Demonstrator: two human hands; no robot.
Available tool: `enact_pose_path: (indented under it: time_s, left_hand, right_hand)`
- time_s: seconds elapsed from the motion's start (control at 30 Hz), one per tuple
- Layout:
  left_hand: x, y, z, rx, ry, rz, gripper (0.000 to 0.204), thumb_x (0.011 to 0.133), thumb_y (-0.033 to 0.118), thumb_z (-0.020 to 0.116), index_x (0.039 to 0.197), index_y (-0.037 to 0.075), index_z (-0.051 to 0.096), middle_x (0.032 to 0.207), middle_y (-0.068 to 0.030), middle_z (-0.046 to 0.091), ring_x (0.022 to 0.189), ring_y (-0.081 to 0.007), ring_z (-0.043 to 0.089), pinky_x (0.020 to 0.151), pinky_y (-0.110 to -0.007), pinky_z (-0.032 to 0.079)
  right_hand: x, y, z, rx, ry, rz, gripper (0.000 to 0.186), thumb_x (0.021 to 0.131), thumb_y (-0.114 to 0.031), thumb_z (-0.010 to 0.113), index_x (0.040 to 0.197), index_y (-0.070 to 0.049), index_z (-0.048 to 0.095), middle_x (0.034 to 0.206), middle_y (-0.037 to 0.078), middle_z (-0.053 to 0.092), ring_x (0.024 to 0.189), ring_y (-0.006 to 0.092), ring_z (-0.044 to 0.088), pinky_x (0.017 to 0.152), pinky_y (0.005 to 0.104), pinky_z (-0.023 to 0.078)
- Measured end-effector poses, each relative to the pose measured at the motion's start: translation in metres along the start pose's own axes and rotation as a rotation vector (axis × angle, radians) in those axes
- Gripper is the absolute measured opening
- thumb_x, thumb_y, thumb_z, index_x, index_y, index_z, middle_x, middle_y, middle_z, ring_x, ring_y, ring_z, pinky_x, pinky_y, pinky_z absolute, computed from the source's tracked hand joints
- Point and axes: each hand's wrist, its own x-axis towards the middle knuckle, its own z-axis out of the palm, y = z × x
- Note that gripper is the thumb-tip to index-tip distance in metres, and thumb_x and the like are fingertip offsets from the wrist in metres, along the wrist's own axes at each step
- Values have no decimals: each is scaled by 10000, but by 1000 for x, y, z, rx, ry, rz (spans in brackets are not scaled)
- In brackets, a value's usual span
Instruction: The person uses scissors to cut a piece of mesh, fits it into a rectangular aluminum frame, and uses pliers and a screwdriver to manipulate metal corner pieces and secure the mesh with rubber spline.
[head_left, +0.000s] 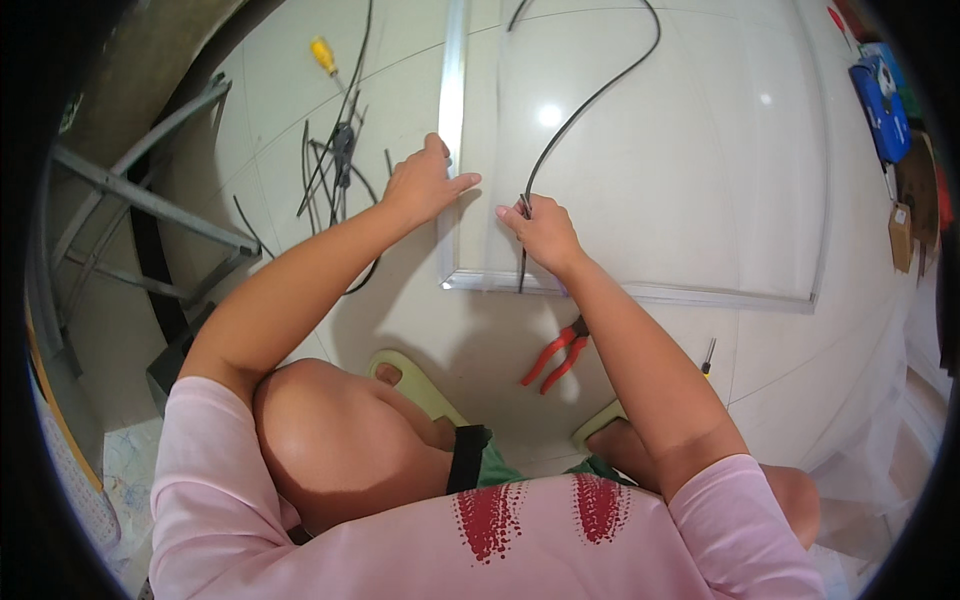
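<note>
A silver metal frame (453, 90) lies flat on the floor, with a sheet of translucent mesh (690, 170) across it. My left hand (422, 185) is at the frame's left bar, thumb stretched over the bar and apart from the fingers. Inside the frame's lower left corner, my right hand (545, 230) pinches a thin black rubber cord (590, 100). The cord loops up to the far side, and a short end hangs below my fingers toward the bottom bar. Whether that end sits in the bar's groove I cannot tell.
Red-handled pliers (556, 358) lie below the frame, partly behind my right forearm. A small screwdriver (709, 357) is further right. Left of the frame are a yellow-handled screwdriver (324, 56), black cord pieces (318, 165) and a metal stand (150, 195). A blue case (880, 110) stands far right.
</note>
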Motion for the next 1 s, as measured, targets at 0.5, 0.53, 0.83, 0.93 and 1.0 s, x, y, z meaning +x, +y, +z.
enact_pose_path:
  time_s: [0.5,0.53,0.83,0.93,1.0]
  left_hand:
    - [18,-55,28,-273,-92,65,182,750,190,613,724,12,638,637,-82,634,587,-202,598,591,-302,481]
    - [16,-61,29,-311,-111,43,172,753,181,617,723,13,637,619,-75,624,573,-191,589,585,-294,477]
    - [11,-69,21,-248,-29,172,196,761,210,661,749,16,639,624,-85,610,571,-194,580,562,-311,457]
    - [8,-64,20,-252,22,222,190,748,202,664,759,13,640,647,-105,616,585,-211,585,565,-315,458]
    - [8,-68,34,-239,92,308,203,765,208,627,723,11,607,659,-134,606,593,-247,578,564,-351,451]
  right_hand:
    - [22,-14,48,-239,14,63,329,699,-274,754,776,-12,571,732,159,632,717,304,615,676,381,480]
    - [23,-14,50,-240,10,64,329,699,-274,754,776,-12,571,732,159,632,717,304,615,676,381,480]
    - [30,-3,55,-58,-19,81,204,671,-120,722,786,-13,592,703,141,635,664,267,627,640,347,495]
    - [23,-1,51,-60,31,23,128,686,-97,665,769,-21,604,716,165,636,683,295,631,646,372,496]
    - [20,11,58,-121,97,-28,96,723,-123,612,752,-32,610,727,182,631,698,319,628,653,401,491]
